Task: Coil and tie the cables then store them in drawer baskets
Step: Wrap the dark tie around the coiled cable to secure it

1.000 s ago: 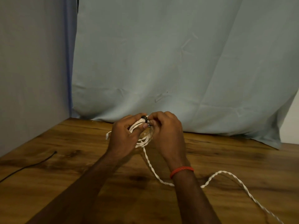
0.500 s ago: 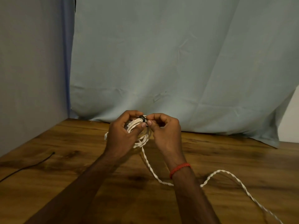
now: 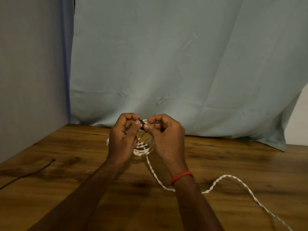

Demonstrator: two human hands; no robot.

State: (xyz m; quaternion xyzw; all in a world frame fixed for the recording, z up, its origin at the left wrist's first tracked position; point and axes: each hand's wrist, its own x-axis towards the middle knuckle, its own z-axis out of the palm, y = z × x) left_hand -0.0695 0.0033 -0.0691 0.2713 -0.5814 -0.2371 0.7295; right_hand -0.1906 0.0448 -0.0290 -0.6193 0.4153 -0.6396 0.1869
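A pale blue sheet (image 3: 183, 64) hangs behind my wooden surface (image 3: 233, 164). Along its left edge lies a thin black cable (image 3: 28, 174). The white twisted cable (image 3: 143, 147) hangs half coiled between my hands near the far edge, its tail trailing off toward the near right corner. My left hand (image 3: 122, 139) and right hand (image 3: 166, 135) both pinch a small black tie (image 3: 142, 122) at the top of the coil. If either pinch slips, I think the loops will spring apart.

No readable text anywhere.
No lettering, labels, brand marks or numbers legible on the pale blue cloth (image 3: 183, 64) filling the upper frame, the wooden bench (image 3: 233, 164) below, or the white twisted cable (image 3: 230, 178) at lower right.
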